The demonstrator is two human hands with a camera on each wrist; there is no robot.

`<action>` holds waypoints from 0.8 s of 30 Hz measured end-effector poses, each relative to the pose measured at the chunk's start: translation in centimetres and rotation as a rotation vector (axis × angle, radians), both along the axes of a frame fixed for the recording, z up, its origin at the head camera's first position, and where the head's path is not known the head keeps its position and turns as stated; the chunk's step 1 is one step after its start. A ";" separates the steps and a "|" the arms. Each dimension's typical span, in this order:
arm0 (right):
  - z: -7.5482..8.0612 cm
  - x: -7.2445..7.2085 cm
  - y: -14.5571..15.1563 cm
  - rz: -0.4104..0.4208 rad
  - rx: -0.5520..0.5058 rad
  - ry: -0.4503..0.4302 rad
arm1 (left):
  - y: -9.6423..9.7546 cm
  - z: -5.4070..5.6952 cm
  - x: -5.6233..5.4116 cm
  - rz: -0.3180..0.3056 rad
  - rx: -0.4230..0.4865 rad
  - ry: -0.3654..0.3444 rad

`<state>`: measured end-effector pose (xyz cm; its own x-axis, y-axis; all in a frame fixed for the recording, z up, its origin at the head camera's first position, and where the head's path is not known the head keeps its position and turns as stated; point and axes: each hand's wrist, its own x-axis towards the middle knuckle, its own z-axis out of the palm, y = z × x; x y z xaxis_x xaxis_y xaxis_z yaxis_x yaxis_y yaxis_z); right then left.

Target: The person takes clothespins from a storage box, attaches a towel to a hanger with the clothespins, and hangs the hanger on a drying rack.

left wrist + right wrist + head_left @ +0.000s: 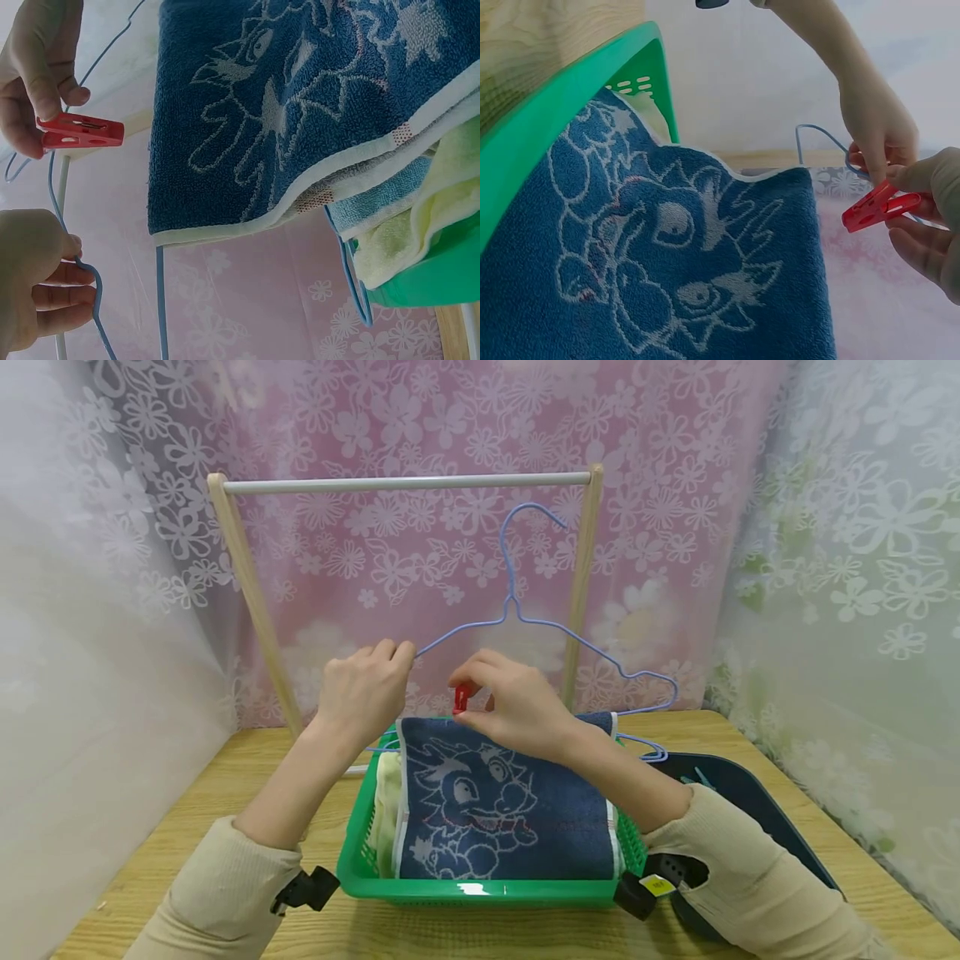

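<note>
My left hand [367, 689] grips the left shoulder of a blue wire hanger [512, 597], holding it upright with its hook free in the air. A dark blue towel [510, 810] with a pale cartoon dragon is folded over the hanger's lower bar and hangs down in front. Just above the towel's top fold, my right hand [517, 702] pinches a red clothespin [461, 697] between thumb and fingers. In the right wrist view the clothespin [877, 206] points toward the towel's folded edge, apart from it.
Beneath the towel stands a green basket [480, 891] with a pale yellow cloth [386, 802] inside. Behind it rises a rack with a white rail [405, 484] and wooden posts. A dark tray [750, 785] holding small teal items lies right. Another blue hanger [648, 747] sticks out near the basket.
</note>
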<state>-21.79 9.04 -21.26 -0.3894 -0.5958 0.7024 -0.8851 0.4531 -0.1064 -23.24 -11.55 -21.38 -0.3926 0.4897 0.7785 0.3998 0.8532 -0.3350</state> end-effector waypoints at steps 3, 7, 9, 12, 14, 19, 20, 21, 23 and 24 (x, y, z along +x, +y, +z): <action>-0.3 -0.1 -0.4 -0.008 0.016 0.046 | 0.0 0.0 0.0 0.000 0.000 -0.002; -0.5 -0.3 -1.0 -0.020 0.032 0.097 | 0.0 -0.1 0.1 0.005 0.000 -0.002; -0.7 -0.4 -1.3 -0.021 0.032 0.121 | 0.0 -0.1 0.1 0.006 0.002 0.001; -0.8 -0.6 -1.8 -0.015 0.019 0.150 | 0.1 -0.1 0.1 0.004 0.006 0.005; -1.0 -0.7 -2.0 -0.010 0.007 0.163 | 0.1 -0.1 0.1 0.003 0.010 0.005; -1.2 -1.0 -2.2 0.004 -0.019 0.171 | 0.1 0.0 0.1 -0.003 0.013 0.002; -1.2 -1.0 -2.2 0.008 -0.025 0.172 | 0.1 0.0 0.1 -0.004 0.013 0.002; -1.2 -1.1 -2.3 0.011 -0.029 0.174 | 0.2 0.0 0.1 -0.005 0.012 0.004; -1.3 -1.2 -2.4 0.015 -0.041 0.180 | 0.2 0.0 0.1 -0.005 0.012 0.006; -1.3 -1.3 -2.5 0.018 -0.047 0.181 | 0.2 -0.1 0.1 -0.006 0.012 0.007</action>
